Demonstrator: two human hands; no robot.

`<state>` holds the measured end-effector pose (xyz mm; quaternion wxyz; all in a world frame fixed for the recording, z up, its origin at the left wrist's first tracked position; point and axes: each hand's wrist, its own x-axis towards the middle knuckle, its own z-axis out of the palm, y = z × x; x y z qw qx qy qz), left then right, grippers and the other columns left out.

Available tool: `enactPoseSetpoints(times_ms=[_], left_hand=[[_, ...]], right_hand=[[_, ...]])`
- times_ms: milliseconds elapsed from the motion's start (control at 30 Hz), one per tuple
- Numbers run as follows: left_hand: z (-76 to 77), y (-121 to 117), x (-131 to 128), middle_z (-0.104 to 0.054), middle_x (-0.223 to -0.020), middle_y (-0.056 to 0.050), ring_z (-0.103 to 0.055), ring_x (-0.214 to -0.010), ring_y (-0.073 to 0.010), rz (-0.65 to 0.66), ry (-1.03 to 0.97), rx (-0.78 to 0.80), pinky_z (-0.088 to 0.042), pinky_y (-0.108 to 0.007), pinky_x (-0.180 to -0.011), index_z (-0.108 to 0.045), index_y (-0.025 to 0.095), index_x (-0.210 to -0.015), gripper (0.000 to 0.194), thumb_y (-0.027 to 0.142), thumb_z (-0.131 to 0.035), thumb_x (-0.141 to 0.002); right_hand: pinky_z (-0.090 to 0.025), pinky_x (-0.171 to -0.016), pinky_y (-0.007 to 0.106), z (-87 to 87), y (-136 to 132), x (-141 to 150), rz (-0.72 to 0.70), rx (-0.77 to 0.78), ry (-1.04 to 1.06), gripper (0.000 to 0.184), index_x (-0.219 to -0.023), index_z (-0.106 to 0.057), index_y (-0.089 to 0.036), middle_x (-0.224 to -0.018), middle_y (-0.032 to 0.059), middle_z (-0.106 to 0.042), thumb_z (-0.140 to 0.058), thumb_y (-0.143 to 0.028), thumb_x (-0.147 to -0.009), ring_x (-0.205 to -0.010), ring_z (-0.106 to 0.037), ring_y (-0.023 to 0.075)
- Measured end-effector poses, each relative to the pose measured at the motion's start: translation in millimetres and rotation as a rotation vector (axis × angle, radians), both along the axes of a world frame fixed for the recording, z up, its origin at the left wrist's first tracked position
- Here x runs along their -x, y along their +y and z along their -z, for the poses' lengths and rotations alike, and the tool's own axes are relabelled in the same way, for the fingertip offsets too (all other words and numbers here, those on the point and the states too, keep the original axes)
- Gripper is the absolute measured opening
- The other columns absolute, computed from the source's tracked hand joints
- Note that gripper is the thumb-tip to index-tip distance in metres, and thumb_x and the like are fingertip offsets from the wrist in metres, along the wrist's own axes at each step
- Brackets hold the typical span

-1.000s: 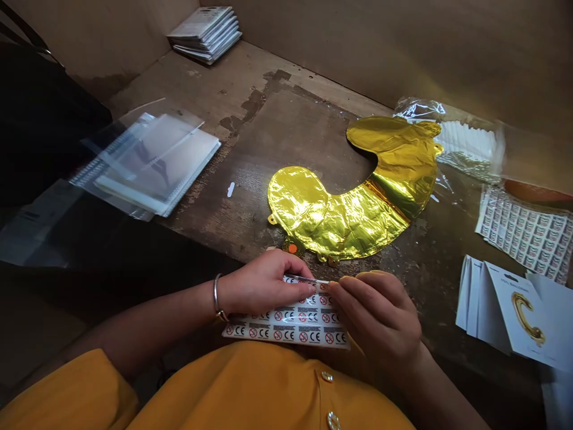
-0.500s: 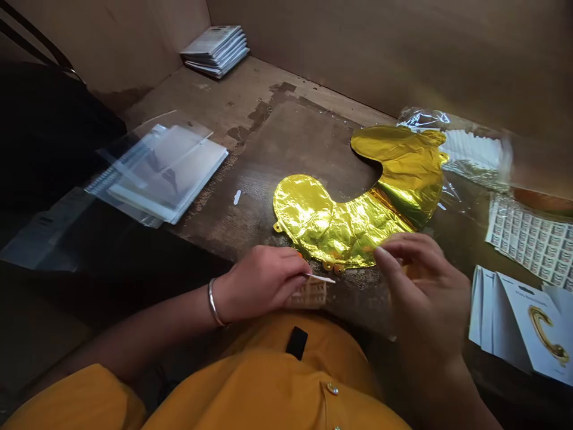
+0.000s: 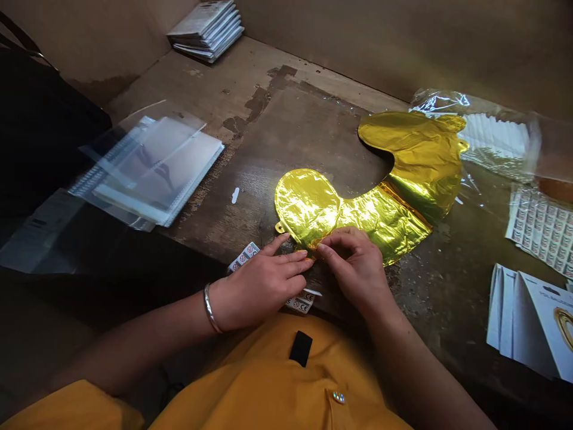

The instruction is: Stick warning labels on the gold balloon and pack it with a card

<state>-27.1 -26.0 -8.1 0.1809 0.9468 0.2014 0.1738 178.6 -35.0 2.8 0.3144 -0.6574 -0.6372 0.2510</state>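
Worn wooden bench [image 3: 286, 131], stained and patchy, closed in by cardboard walls [image 3: 403, 48]. Near its middle, a gold foil balloon [image 3: 416, 161], flat and crinkled, lying in a broad curve. At the balloon's near edge, below its round lobe, the right hand [image 3: 353, 263], curled and closed, fingertips [image 3: 323, 251] pinching the foil. Just left of the balloon's edge, the left hand [image 3: 262, 286], open, fingers stretched out flat and reaching the foil or almost reaching it; impossible to tell which from this view. Beneath that hand, a strip of printed labels [image 3: 301, 303], showing on both sides of the palm and lying below the balloon. Any label on the foil: hidden behind the fingers.

Beyond the balloon's far end, a crumpled clear bag [image 3: 492, 137] around white pleated sheets. To the balloon's right, a label sheet [image 3: 544, 230] with its rows full as far as visible, and nearer the bench edge, a fan of white header cards [image 3: 532, 316]. To the balloon's left, a pile of clear sleeves [image 3: 152, 167], and farther off, a stack of packs [image 3: 206, 33].

So far: balloon out and unbagged, label strip apart from the sheet, cards and sleeves separate, nothing visibly joined.
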Motion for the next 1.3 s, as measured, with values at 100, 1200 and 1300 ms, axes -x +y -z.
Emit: enactPoseSetpoints(times_ms=[100, 1200, 1300], left_hand=[[-1.9, 1, 0, -0.062, -0.128, -0.008, -0.053, -0.126, -0.0212, -0.001, -0.001, 0.03, -0.019, -0.051, -0.118, -0.062, 0.016, -0.086, 0.021, 0.013, -0.043, -0.094], [-5.3, 3, -4, -0.066, -0.122, -0.008, -0.057, -0.121, -0.0241, -0.019, -0.017, 0.109, -0.021, -0.054, -0.114, -0.063, 0.016, -0.088, 0.015, 0.015, -0.048, -0.09], [-7.4, 3, -2, -0.067, -0.121, -0.007, -0.058, -0.12, -0.0234, 0.0, -0.02, 0.113, -0.021, -0.053, -0.113, -0.063, 0.016, -0.086, 0.015, 0.016, -0.048, -0.091]], right_hand=[[-0.043, -0.079, 0.037, 1.2, 2, -1, 0.026, 0.026, 0.025, 0.01, -0.073, -0.068, -0.021, -0.082, 0.0038, -0.065, -0.065, -0.028, -0.079, -0.085, -0.058, 0.02], [-0.044, -0.071, 0.037, 10.3, 5, 5, 0.135, -0.157, -0.436, 0.01, -0.087, -0.057, -0.02, -0.083, 0.0072, -0.06, -0.056, -0.03, -0.085, -0.078, -0.053, 0.0223], [-0.049, -0.076, 0.036, -3.4, 1, -5, 0.011, -0.322, -0.439, 0.014, -0.093, -0.061, -0.02, -0.089, 0.0079, -0.064, -0.05, -0.014, -0.087, -0.084, -0.058, 0.0208]])
